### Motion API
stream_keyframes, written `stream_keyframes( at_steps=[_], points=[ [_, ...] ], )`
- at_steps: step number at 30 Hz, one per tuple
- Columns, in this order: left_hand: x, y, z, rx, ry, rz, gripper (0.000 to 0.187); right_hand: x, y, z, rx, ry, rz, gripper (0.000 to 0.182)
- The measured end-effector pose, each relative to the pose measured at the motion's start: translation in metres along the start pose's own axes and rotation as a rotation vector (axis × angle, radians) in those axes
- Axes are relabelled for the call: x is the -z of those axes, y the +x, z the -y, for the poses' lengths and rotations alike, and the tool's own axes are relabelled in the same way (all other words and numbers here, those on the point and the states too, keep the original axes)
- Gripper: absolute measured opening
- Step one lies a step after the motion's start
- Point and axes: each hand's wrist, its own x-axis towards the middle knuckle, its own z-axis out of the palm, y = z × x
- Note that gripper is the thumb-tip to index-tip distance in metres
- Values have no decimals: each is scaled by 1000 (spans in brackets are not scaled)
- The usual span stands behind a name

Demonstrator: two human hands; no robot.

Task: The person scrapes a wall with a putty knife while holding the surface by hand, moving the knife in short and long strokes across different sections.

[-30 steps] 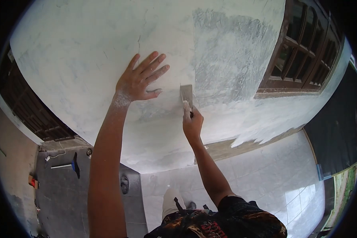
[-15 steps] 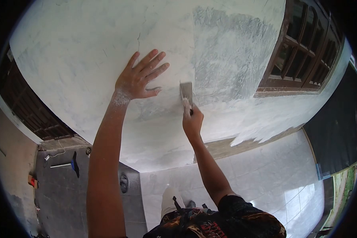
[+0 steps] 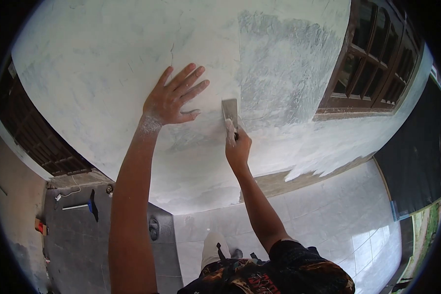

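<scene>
Two hands are at work on the pale, skim-coated plaster wall (image 3: 108, 73). Our right hand (image 3: 237, 149) is closed in a firm grip around the dusty handle of a flat steel putty knife (image 3: 230, 111), whose blade lies against the wall right at the edge of a rougher, grey, unsmoothed patch of plaster (image 3: 284, 68). Compared with a second ago, the blade has crept slightly upward along that edge while the hand below it has risen with it; we judge this to be a short upward stroke spreading or scraping filler at the seam between smooth and rough coat.

Our left hand (image 3: 174, 98) holds nothing: its fingers are spread, the palm pressed flat on the wall just beside the blade, unchanged in place, so it seems to be bracing us.

Further out, a dark brown wooden window frame (image 3: 372, 59) borders the rough patch on the right. Below, pale floor tiles (image 3: 328, 215) run to the wall's foot, and a blue-handled tool (image 3: 81, 205) lies on the darker grey floor at left.
</scene>
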Motion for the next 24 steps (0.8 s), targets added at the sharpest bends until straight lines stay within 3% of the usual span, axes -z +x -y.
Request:
stream_keyframes(
  at_steps=[2, 8, 14, 17, 24],
  points=[
    [-1, -1, 1, 3, 1, 3, 96, 5, -14, -5, -131, -51, 22, 45],
    [-2, 0, 1, 2, 10, -7, 96, 3, 5, 5, 5, 28, -19, 46],
    [-2, -2, 0, 5, 8, -1, 96, 8, -12, -9, -137, -37, 49, 45],
    [-4, -2, 0, 4, 11, -9, 96, 3, 4, 2, 3, 5, -6, 46],
    [-1, -1, 0, 8, 14, 1, 96, 5, -6, -1, -73, -55, 46, 44]
  ],
)
